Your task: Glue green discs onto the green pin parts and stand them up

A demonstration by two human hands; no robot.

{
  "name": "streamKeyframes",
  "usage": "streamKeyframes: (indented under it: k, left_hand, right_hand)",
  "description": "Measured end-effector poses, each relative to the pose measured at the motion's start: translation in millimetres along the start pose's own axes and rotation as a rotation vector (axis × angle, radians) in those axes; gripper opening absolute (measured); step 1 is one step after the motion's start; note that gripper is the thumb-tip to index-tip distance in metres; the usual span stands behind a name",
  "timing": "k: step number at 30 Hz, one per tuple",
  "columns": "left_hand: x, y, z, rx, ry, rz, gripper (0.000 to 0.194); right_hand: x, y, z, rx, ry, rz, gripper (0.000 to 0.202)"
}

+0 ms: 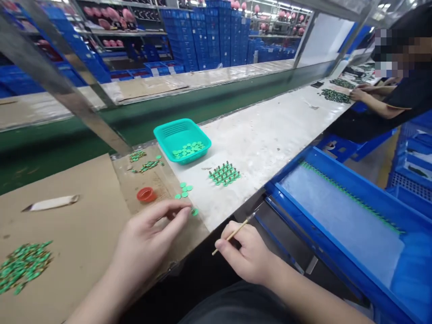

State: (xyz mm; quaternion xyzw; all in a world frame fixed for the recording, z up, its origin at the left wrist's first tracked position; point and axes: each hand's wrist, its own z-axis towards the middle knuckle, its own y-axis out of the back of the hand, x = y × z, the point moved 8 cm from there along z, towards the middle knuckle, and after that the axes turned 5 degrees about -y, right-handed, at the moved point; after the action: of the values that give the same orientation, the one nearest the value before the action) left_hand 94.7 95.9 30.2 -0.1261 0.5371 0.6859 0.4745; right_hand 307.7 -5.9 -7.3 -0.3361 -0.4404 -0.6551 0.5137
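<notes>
Faces a white bench (270, 130) with a near edge slanting up to the right, overlaid at the left by brown board (192, 231), and with a dark gap between bench and blue bin (320, 238). Has wide open room to move along the white surface toward a co-worker's hand (359, 94), but tighter space at the left, among a red cup (146, 200), a teal basin (173, 130) and small green-and-brown parts (150, 166). Holds the left hand (148, 234) low over the board, with thumb and forefinger drawn nearly together at the tips, right at a green disc (195, 212); cannot tell from this angle whether pinching or only touching. Grips a thin brush (240, 228) between thumb and fingers of the right hand (245, 254), bristles up and rightward, in front of the bench edge and over the gap. Just beyond the left fingertips, a loose cluster of discs (183, 185); farther right, on white, a block of pegged discs (224, 174) in rows.
</notes>
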Motion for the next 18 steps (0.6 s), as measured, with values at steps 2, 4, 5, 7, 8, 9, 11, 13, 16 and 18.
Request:
streamKeyframes:
  k: [2, 4, 5, 7, 8, 9, 11, 13, 16, 18]
  left_hand:
    - [-8, -29.0, 26, 0.013, -0.047, 0.025, 0.032]
    - [-11, -54.9, 46, 0.018, -0.070, 0.062, 0.031]
    - [-11, -65.1, 53, 0.019, -0.079, 0.081, 0.030]
    - [-10, -78.7, 60, 0.020, -0.097, 0.112, 0.029]
    - [-10, -82.5, 62, 0.022, -0.106, 0.125, 0.029]
    - [-10, -84.7, 62, 0.024, -0.114, 0.137, 0.029]
    - [-9, -86.2, 62, 0.025, -0.125, 0.161, 0.030]
    - [-9, -86.9, 62, 0.020, -0.133, 0.183, 0.031]
    - [-10, -92.0, 61, 0.020, -0.142, 0.211, 0.031]
    - [-11, -95.1, 60, 0.021, -0.142, 0.228, 0.033]
  right_hand:
    - [-4, 17, -10, -0.024, -0.030, -0.031, 0.029]
    - [-9, 31, -17, -0.047, -0.062, -0.052, 0.029]
    - [-12, 37, -20, -0.059, -0.076, -0.055, 0.028]
    - [-18, 47, -23, -0.080, -0.099, -0.054, 0.028]
    - [-20, 51, -24, -0.089, -0.109, -0.053, 0.028]
    - [-22, 54, -24, -0.093, -0.116, -0.052, 0.029]
    - [-25, 60, -24, -0.097, -0.121, -0.049, 0.029]
    - [-26, 63, -23, -0.096, -0.114, -0.040, 0.029]
    - [-29, 65, -21, -0.094, -0.107, -0.021, 0.028]
    - [-31, 66, -19, -0.100, -0.111, -0.014, 0.027]
